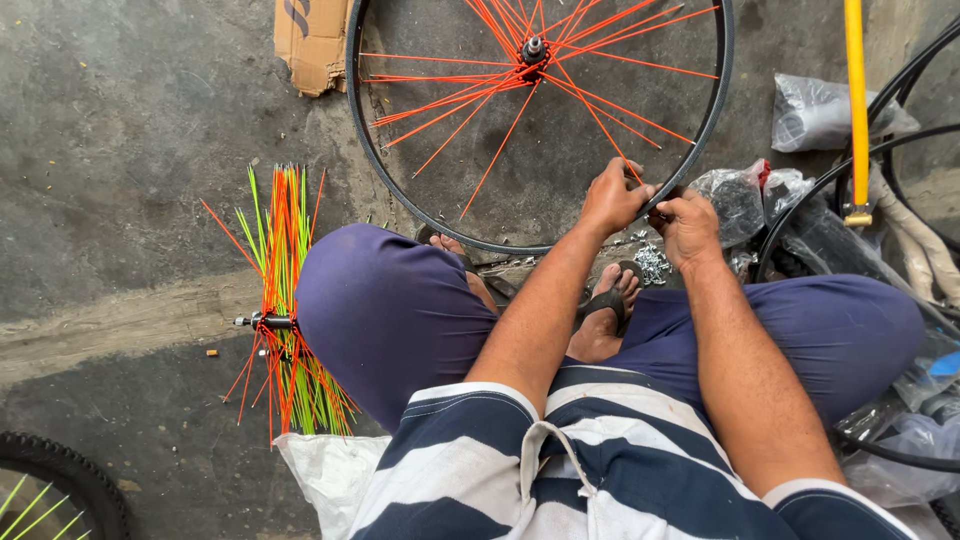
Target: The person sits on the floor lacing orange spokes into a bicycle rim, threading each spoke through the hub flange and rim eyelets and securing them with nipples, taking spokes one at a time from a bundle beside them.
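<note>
The thin black metal bicycle rim [712, 110] with orange spokes stood on the concrete floor [130, 130] before the seated person. The left hand [612, 197] pinched one orange spoke [603, 125] at the rim; the right hand [686, 224] closed on the rim beside it. Steady seating at the hole would likely matter most.

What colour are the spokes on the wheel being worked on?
Bright orange spokes in a black rim, clearest in the head view.
</note>
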A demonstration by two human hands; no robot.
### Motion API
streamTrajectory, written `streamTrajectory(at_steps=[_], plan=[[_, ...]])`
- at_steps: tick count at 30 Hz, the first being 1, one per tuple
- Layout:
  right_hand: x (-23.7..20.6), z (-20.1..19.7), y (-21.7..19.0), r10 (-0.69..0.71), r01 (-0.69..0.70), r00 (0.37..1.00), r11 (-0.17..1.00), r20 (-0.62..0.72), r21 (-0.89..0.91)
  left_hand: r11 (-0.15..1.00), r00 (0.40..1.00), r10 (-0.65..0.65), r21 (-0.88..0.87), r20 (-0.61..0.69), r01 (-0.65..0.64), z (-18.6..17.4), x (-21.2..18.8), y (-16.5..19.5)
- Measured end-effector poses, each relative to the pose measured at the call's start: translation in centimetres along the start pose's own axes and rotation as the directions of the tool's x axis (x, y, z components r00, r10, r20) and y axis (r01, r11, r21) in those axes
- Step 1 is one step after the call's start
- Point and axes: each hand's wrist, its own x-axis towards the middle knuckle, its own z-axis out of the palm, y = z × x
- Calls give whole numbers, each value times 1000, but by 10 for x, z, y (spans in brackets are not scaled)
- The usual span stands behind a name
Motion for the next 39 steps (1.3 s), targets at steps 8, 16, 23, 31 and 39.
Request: streamTrajectory(at_steps=[8, 16, 23, 31, 39], plan=[[-2, 4, -3, -8, 8, 1000, 1000, -8, -4, 999, 999, 43, 22, -17, -43, 0, -2, 4], [-4, 14, -8, 39, -30, 995, 994, -88, 103, 997, 1000, 30, -74, 7, -29, 0, 1, -1], [18, 19, -5, -126, 113, 957, 992, -263, -64, 936, 915, 158, 351, -371, -20, -39, 17, 23], [30, 18, -14, -125, 88, 931, 989, -344, -120, 271, 815, 529, 957, -238, 104, -182, 61, 40], [36, 9, -8, -110, 86, 939, 993, -327, -87, 263, 802, 549, 959, -234, 100, -158, 68, 38]])
